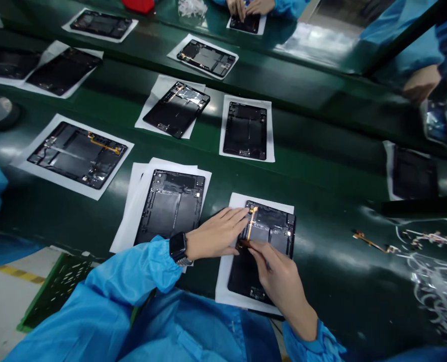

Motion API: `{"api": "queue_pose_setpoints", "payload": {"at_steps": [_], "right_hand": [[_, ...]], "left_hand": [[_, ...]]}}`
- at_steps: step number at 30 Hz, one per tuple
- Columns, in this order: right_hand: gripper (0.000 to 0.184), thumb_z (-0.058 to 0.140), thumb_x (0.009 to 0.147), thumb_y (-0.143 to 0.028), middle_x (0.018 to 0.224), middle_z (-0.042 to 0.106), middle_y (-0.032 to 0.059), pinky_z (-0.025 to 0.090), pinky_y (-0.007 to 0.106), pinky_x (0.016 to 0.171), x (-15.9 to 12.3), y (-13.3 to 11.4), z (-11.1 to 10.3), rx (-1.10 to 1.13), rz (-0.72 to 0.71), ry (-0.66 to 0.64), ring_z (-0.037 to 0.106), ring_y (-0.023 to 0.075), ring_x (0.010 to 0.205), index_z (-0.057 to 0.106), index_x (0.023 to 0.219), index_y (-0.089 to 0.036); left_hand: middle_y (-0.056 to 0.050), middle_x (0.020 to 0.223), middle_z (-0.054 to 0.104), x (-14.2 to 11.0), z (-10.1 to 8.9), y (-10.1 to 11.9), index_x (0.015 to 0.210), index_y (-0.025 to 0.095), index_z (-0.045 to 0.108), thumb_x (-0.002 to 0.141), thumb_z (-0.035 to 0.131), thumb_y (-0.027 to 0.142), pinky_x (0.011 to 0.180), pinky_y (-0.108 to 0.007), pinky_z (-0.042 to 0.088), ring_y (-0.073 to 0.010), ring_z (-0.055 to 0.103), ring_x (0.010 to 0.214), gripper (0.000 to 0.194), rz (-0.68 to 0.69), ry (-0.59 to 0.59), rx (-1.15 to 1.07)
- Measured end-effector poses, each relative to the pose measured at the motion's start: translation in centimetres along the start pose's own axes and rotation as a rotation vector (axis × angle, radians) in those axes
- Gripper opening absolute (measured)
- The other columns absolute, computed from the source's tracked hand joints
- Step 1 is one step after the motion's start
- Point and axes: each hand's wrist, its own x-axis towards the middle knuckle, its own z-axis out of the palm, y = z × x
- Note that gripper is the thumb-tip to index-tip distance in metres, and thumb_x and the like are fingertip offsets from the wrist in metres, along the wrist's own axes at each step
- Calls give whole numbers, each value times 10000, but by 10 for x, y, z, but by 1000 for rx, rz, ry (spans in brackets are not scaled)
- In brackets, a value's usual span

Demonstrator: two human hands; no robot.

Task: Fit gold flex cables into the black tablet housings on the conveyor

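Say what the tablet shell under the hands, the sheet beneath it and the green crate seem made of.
Tablet shell: smooth, dark, low sheen; plastic or coated metal, unclear which.
Sheet: matte white, thin and flat-edged; probably paper, possibly thin foam.
Crate: likely moulded plastic, evenly green with many holes.

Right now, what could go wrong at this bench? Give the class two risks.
The right hand is at the lower end of the thin orange ribbon, which might crease or tear. The left sleeve passes over the neighbouring black shell and could brush its exposed parts.
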Motion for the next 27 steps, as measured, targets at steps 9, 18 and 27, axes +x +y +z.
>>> {"api": "queue_pose_setpoints", "payload": {"at_steps": [9,18,27], "right_hand": [[217,459,922,-28,947,674,79,506,296,680,0,-8,4,-188,-35,-72,648,201,776,586,1058,-139],[268,394,891,14,832,641,65,462,299,622,19,-15,-1,-265,-103,-191,611,210,705,601,951,-145],[281,394,880,17,833,642,54,420,277,572,11,-7,-5,-324,-72,-187,602,188,661,601,960,-156]], "left_hand": [[-214,1527,320,1,-1,0,1418,95,302,715,826,393,1202,-417,223,-297,248,1458,926,-3,-11,31],[-215,1511,344,1,-2,0,1407,111,308,780,774,350,1184,-421,247,-298,277,1447,817,5,-6,32],[-216,1517,335,2,2,-1,1421,114,293,707,834,377,1182,-426,260,-303,271,1447,933,1,15,23]]}}
